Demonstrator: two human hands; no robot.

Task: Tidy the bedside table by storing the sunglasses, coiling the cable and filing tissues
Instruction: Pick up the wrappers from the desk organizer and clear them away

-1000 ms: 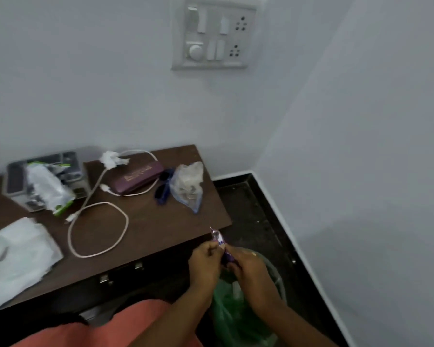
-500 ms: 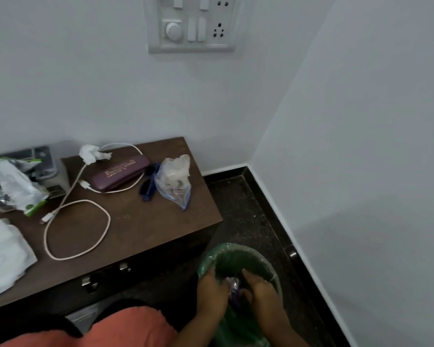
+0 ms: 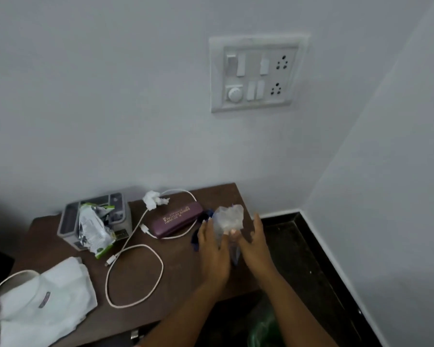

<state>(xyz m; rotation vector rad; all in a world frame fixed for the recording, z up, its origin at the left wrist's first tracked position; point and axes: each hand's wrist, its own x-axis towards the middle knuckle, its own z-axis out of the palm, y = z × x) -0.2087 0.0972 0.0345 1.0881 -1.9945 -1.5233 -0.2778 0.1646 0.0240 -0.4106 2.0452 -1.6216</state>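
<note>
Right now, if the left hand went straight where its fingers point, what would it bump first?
Probably the clear plastic bag, right at the left hand's fingertips; the dark blue thing just behind could come first, since depth is unclear.

Room corner. A pale rear wall carried a white switch-and-socket panel and met a pale side wall at the right. A dark brown bedside table stood against the rear wall. The dark floor lay beside it. Lighting was soft and even.
</note>
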